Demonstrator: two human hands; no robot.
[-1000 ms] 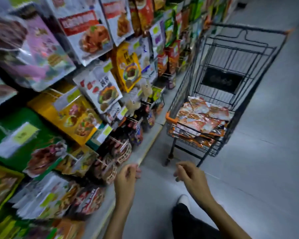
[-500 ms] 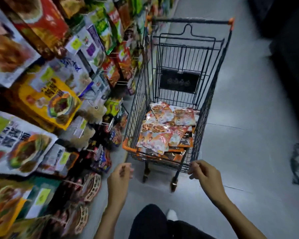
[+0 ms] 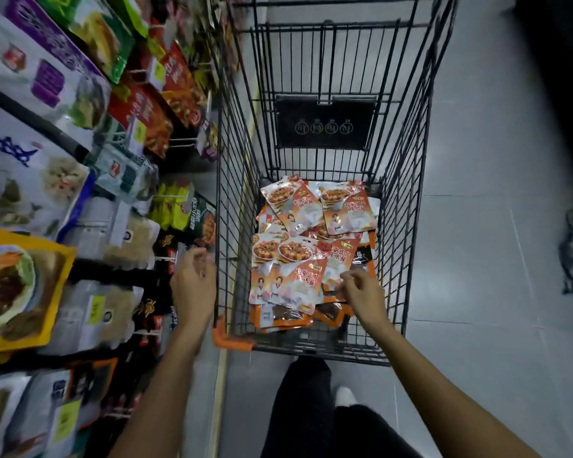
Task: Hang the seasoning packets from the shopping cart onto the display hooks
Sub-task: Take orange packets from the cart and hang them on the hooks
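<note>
A black wire shopping cart [image 3: 232,193] with orange corner bumpers stands in front of me. On its floor lies a heap of orange-and-white seasoning packets [image 3: 298,256] printed with a dish of food. My right hand [image 3: 361,292] is inside the cart, fingers curled and touching the near packets of the heap; whether it grips one I cannot tell. My left hand [image 3: 194,285] hovers outside the cart's left wall, fingers loosely bent, holding nothing. Display hooks [image 3: 161,259] with hanging packets run along the shelving on the left.
The shelving on the left is crowded with hung bags, among them a yellow bag [image 3: 17,285] and red bags [image 3: 149,117]. Grey tiled floor [image 3: 477,259] stretches to the right. My dark-trousered legs [image 3: 311,411] are just behind the cart.
I have come up close to the cart and the view has swung down onto it. My right hand has gone over the rim into the packets. My left hand has risen beside the cart's left wall.
</note>
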